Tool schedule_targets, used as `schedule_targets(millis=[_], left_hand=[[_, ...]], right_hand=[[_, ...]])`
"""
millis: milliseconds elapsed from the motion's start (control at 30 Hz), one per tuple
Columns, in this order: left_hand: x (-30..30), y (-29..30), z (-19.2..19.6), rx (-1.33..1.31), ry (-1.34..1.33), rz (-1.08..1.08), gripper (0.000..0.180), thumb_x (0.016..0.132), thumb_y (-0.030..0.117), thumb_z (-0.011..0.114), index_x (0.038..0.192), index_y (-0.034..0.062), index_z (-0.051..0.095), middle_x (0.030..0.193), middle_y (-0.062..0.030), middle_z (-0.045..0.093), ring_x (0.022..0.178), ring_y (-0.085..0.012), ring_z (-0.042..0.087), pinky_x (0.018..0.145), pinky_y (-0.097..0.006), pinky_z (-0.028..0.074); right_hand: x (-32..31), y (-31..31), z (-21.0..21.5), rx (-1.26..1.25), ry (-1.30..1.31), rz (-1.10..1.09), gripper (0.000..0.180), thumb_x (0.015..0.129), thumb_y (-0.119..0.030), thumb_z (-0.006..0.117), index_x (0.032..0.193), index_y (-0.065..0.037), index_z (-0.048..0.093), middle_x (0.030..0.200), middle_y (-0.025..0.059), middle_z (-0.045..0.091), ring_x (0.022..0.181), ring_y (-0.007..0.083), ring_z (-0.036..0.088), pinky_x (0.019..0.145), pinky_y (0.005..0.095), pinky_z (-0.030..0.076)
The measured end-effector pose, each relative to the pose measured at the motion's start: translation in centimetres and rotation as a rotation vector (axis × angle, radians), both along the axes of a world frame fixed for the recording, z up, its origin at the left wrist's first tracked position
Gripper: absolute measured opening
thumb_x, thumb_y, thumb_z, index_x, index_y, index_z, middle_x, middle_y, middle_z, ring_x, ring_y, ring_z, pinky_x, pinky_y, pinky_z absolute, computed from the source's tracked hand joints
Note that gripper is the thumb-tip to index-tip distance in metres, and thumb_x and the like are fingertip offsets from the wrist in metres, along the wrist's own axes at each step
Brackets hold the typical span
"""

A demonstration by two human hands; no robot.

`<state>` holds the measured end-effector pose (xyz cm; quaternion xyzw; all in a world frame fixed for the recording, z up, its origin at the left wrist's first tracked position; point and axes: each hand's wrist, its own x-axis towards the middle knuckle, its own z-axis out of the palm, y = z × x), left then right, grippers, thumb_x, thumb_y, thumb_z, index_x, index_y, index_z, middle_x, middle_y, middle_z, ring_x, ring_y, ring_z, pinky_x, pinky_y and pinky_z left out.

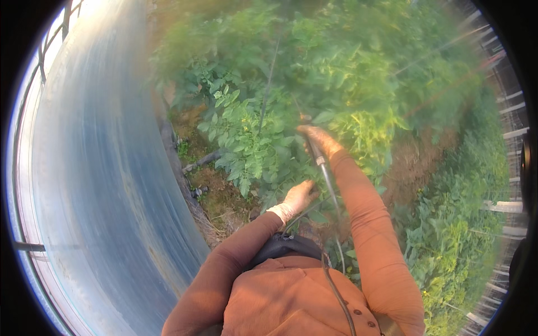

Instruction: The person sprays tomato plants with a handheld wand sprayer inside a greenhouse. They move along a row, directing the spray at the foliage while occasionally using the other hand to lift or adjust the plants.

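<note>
My right hand (pixel 324 141), reaching out over the plants, is closed around the handle of a spray wand (pixel 320 159). A pale hose (pixel 332 193) runs from the wand's rear end down beside my right forearm. Closer to my body, my gloved left hand (pixel 298 199) has its fingers curled in. What it holds, if anything, is hidden, though a thin dark line (pixel 305 211) passes beside it. Leafy green plants (pixel 246 134) with small yellow flowers stand just ahead of both hands. The wand's far end is lost in blurred foliage.
A curved wall of clear plastic sheeting (pixel 106 168) rises at my left. Bare soil (pixel 216 193) lies at its foot. Further plant rows (pixel 448 252) fill the right side. A string (pixel 270 81) hangs among the leaves, and a hose (pixel 330 280) crosses my front.
</note>
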<state>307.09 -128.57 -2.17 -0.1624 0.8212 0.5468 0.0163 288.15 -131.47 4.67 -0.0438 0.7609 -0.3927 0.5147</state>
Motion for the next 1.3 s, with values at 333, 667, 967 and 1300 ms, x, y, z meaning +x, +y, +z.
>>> schedule_targets(millis=[333,667,967,1300], left_hand=[[-0.3,-1.1,-0.5,0.063,-0.032,-0.001,0.024,0.087,0.026,0.064,0.099,0.0057,0.061,0.1,-0.0172,0.063,0.096,-0.0375,0.061,0.081,-0.045,0.048],[-0.9,-1.9,-0.8,0.029,-0.027,-0.024,0.023,0.086,0.024,0.065,0.101,0.0068,0.062,0.1,-0.0159,0.065,0.095,-0.0356,0.063,0.081,-0.043,0.049],[-1.5,-2.0,-0.9,0.098,-0.165,-0.015,0.032,0.083,0.025,0.065,0.11,0.0081,0.061,0.1,-0.0183,0.068,0.092,-0.0376,0.065,0.079,-0.046,0.05],[-1.1,-1.3,-3.8,0.025,-0.033,0.016,0.027,0.087,0.025,0.057,0.099,0.004,0.068,0.093,-0.0205,0.069,0.088,-0.0373,0.066,0.077,-0.046,0.051]], right_hand=[[-1.2,-1.0,-2.4,0.047,0.032,0.026,0.053,0.085,-0.045,0.061,0.121,-0.006,0.055,0.074,0.0061,0.054,0.055,0.0156,0.052,0.048,0.0307,0.046],[1.2,1.2,3.8,-0.072,0.183,-0.026,0.05,0.086,-0.042,0.062,0.112,0.0,0.062,0.072,0.0068,0.056,0.055,0.0163,0.055,0.049,0.0309,0.046],[6.3,4.7,3.9,-0.024,0.13,0.248,0.04,0.086,-0.038,0.062,0.083,0.001,0.07,0.058,0.009,0.06,0.052,0.0156,0.057,0.051,0.0312,0.044],[6.2,3.2,0.7,-0.025,0.251,0.372,0.044,0.087,-0.043,0.059,0.086,0.0,0.072,0.065,0.0104,0.063,0.056,0.0168,0.057,0.056,0.0326,0.046]])
